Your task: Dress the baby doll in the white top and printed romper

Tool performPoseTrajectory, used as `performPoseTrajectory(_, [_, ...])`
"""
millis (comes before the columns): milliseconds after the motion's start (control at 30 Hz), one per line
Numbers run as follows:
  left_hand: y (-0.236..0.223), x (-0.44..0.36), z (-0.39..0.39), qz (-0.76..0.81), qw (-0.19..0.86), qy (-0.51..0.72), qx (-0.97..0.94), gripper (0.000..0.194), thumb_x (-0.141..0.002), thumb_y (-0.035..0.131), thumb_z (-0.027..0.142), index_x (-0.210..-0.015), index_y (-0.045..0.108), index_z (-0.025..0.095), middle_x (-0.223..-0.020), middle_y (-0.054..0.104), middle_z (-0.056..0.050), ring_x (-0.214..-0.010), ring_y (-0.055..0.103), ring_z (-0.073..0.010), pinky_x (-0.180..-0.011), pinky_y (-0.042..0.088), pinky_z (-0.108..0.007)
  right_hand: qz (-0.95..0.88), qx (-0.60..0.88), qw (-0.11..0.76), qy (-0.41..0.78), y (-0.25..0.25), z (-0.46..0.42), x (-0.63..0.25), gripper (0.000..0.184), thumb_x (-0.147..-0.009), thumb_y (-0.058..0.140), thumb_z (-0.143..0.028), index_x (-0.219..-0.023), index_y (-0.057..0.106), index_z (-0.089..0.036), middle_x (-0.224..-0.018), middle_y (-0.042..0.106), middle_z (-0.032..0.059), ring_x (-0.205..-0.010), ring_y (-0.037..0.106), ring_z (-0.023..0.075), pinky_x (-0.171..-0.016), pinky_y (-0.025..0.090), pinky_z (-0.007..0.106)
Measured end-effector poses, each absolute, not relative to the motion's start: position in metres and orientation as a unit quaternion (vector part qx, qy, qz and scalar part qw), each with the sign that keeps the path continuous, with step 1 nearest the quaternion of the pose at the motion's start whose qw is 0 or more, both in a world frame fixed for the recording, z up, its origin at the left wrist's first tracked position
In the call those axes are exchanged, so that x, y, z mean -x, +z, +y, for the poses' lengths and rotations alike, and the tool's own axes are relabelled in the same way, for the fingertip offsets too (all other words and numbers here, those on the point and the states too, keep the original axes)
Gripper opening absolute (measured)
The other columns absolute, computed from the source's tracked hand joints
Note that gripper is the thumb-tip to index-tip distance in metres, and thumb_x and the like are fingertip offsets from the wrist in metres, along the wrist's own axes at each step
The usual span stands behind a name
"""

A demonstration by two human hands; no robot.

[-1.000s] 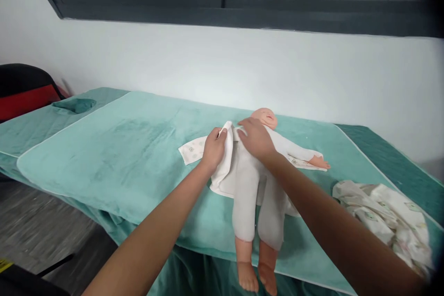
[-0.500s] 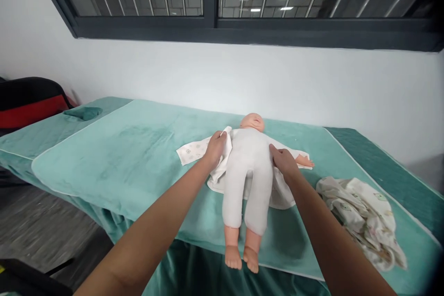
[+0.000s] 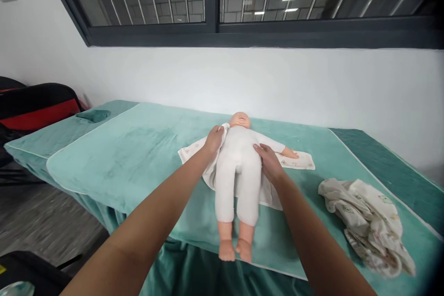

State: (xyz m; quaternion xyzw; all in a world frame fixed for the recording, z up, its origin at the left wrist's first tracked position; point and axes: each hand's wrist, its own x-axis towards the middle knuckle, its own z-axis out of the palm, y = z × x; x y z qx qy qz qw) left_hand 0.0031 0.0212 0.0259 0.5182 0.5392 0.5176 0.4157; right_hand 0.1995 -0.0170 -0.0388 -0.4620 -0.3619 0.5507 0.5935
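Centrally, a baby doll with a soft white cloth body and pinkish head, hands and feet (image 3: pixel 239 145) is laid on its back on a long bed covered in teal plush (image 3: pixel 114 162), its long axis pointed away from the viewer: head towards the wall, feet at the near edge. Beneath it, a white cloth garment with a small print (image 3: pixel 299 161) is spread open. The doll's chest is flanked by both hands. By the left hand (image 3: pixel 214 141), beside the doll's shoulder, a white fold, seemingly the garment's, is gripped in closed fingers. The doll's waist is touched by the right hand (image 3: pixel 270 162); whether it is grasped cannot be told. Nearer that hand, one doll arm is stretched out above a flat sleeve.
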Motion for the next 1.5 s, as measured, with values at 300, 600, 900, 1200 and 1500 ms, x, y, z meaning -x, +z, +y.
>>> performPoseTrajectory(300, [0.068, -0.004, 0.020, 0.554, 0.357, 0.453, -0.600, 0.026, -0.090, 0.056, 0.031, -0.067, 0.052, 0.018, -0.065, 0.048, 0.002, -0.062, 0.042, -0.0115, -0.061, 0.032, -0.026, -0.337, 0.369, 0.589, 0.635, -0.047, -0.027, -0.199, 0.052, -0.070, 0.085, -0.036, -0.113, 0.058, -0.027, -0.109, 0.070, 0.0009, -0.112, 0.065, 0.0174, -0.096, 0.055, 0.030])
performPoseTrajectory(600, [0.095, -0.019, -0.042, 0.477, 0.433, 0.384, -0.662, 0.024, -0.089, 0.054, 0.040, -0.088, 0.067, 0.020, -0.094, 0.069, -0.004, -0.070, 0.062, -0.0142, -0.057, 0.043, -0.027, -0.328, 0.313, 0.597, 0.662, -0.047, -0.025, -0.205, 0.048, -0.066, 0.087, -0.032, -0.105, 0.060, -0.025, -0.100, 0.072, -0.0011, -0.095, 0.067, 0.0150, -0.085, 0.054, 0.028])
performPoseTrajectory(900, [-0.006, 0.053, -0.111, 0.539, 0.238, 0.417, -0.692, 0.023, -0.094, 0.053, 0.042, -0.095, 0.062, 0.021, -0.097, 0.062, -0.002, -0.093, 0.057, -0.0171, -0.086, 0.044, -0.031, -0.318, 0.323, 0.603, 0.656, -0.047, -0.025, -0.206, 0.046, -0.065, 0.088, -0.032, -0.103, 0.062, -0.025, -0.093, 0.071, -0.0024, -0.090, 0.067, 0.0146, -0.084, 0.055, 0.028])
performPoseTrajectory(1200, [-0.019, 0.064, -0.121, 0.569, 0.289, 0.472, -0.608, 0.041, -0.097, 0.042, 0.048, -0.071, 0.056, 0.020, -0.070, 0.056, 0.000, -0.073, 0.054, -0.0162, -0.072, 0.045, -0.029, -0.321, 0.335, 0.617, 0.635, -0.050, -0.026, -0.203, 0.046, -0.066, 0.087, -0.031, -0.104, 0.064, -0.024, -0.105, 0.073, 0.0007, -0.106, 0.066, 0.0173, -0.098, 0.053, 0.031])
performPoseTrajectory(1500, [-0.055, 0.119, -0.042, 0.712, -0.030, 0.192, -0.675, 0.055, -0.093, 0.043, 0.029, -0.147, 0.044, 0.019, -0.156, 0.043, -0.014, -0.141, 0.041, -0.0316, -0.111, 0.034, -0.051, -0.324, 0.350, 0.615, 0.628, -0.046, -0.029, -0.202, 0.042, -0.068, 0.085, -0.031, -0.104, 0.065, -0.024, -0.106, 0.072, 0.0017, -0.106, 0.066, 0.0184, -0.096, 0.054, 0.031])
